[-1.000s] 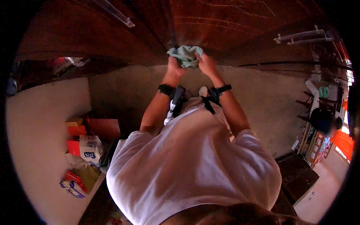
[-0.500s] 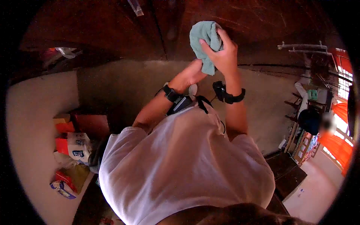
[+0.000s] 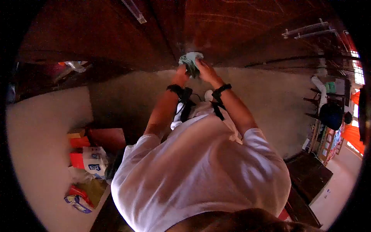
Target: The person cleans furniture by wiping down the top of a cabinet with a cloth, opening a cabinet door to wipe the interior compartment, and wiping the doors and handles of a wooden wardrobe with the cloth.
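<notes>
A pale green cloth is bunched between my two hands at the near edge of a dark reddish-brown wooden surface. My right hand grips the cloth from the right, its thumb side lying over the folds. On the other side, my left hand is closed on the cloth's left part; most of its fingers are hidden. Black straps circle both wrists. The cloth's upper end seems to meet the wooden surface, though contact is hard to make out.
A clear strip-like object lies on the wood at upper left, and a pale rail-like fitting at upper right. Boxes and packages are piled at lower left. A dark rounded object and wooden furniture stand at right, near orange curtains.
Both hands have come down and to the left with the cloth, which is now more bunched. My left hand has moved from below the cloth to its left side. The view has shifted slightly.
</notes>
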`<state>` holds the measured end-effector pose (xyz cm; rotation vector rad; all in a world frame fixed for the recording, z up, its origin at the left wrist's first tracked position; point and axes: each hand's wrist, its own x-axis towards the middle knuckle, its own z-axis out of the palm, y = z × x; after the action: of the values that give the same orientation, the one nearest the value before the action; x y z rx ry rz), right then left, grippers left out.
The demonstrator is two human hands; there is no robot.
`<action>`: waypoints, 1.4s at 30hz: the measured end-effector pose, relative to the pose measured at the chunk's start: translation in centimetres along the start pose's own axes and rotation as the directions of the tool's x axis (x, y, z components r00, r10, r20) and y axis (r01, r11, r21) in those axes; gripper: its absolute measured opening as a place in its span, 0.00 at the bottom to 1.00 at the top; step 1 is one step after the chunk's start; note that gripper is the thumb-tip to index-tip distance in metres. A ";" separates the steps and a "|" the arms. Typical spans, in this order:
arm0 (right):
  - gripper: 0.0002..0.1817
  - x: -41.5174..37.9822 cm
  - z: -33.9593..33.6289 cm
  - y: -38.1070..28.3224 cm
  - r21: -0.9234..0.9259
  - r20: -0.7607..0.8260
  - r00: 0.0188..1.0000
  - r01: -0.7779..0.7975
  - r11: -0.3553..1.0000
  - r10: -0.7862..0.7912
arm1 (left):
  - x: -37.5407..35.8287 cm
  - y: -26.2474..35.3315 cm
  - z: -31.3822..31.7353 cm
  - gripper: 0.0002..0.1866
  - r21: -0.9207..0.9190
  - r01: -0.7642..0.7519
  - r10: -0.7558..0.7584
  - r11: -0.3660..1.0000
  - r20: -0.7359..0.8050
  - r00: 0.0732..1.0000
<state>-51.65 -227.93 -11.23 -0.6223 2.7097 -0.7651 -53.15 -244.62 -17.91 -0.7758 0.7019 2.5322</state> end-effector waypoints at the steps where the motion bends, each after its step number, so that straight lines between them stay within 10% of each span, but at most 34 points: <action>1: 0.39 -0.4 0.5 0.1 0.061 -0.016 1.000 -0.014 0.998 0.015 | 0.2 0.1 -1.0 0.18 0.071 -0.005 0.010 0.997 -0.064 0.998; 6: 0.40 -2.4 -3.1 -1.6 0.211 -0.142 0.979 -0.118 0.970 0.149 | -7.9 3.7 7.6 0.18 0.297 0.016 0.057 0.955 -0.234 0.970; 11: 0.36 -4.8 -15.0 -7.8 0.127 -0.635 0.769 0.194 0.973 -0.070 | -15.0 8.2 20.2 0.17 0.544 -0.107 -0.020 0.832 0.222 0.975; 17: 0.37 -5.4 -27.5 -9.3 -0.231 -0.804 0.506 0.220 0.948 -0.313 | -19.4 7.2 32.9 0.17 0.463 -0.517 0.170 0.720 0.606 0.777; 23: 0.37 -4.7 -24.4 -5.3 -0.191 -0.867 0.441 0.137 0.972 -0.232 | -17.1 3.7 32.2 0.19 0.529 -0.459 0.190 0.714 0.484 0.854; 34: 0.35 -8.4 -16.2 2.7 -0.066 -0.771 0.636 -0.025 0.998 -0.035 | -8.5 -2.5 24.7 0.19 0.737 -0.422 0.082 0.528 0.450 0.889; 37: 0.34 -9.3 -20.5 1.1 0.133 -0.788 0.613 0.077 0.988 0.058 | -9.1 -2.1 26.4 0.19 0.669 -0.690 0.183 0.278 0.668 0.722; 39: 0.32 -9.7 -24.5 -1.0 -0.018 -0.916 0.392 0.177 0.984 -0.087 | -14.1 -0.5 31.6 0.18 0.558 -0.817 0.230 0.145 0.784 0.576; 41: 0.31 -9.7 -26.9 -0.9 -0.045 -0.911 0.400 0.140 0.989 -0.099 | -17.8 0.7 36.0 0.17 0.467 -0.882 0.243 0.061 0.851 0.467; 42: 0.30 -9.8 -28.2 -1.5 -0.038 -0.925 0.367 0.180 0.983 -0.103 | -18.8 0.8 37.5 0.17 0.512 -0.850 0.203 0.122 0.826 0.526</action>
<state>-52.50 -212.18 14.19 -0.4707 3.6213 -1.6902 -54.27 -228.19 20.71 0.8874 2.2042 2.0098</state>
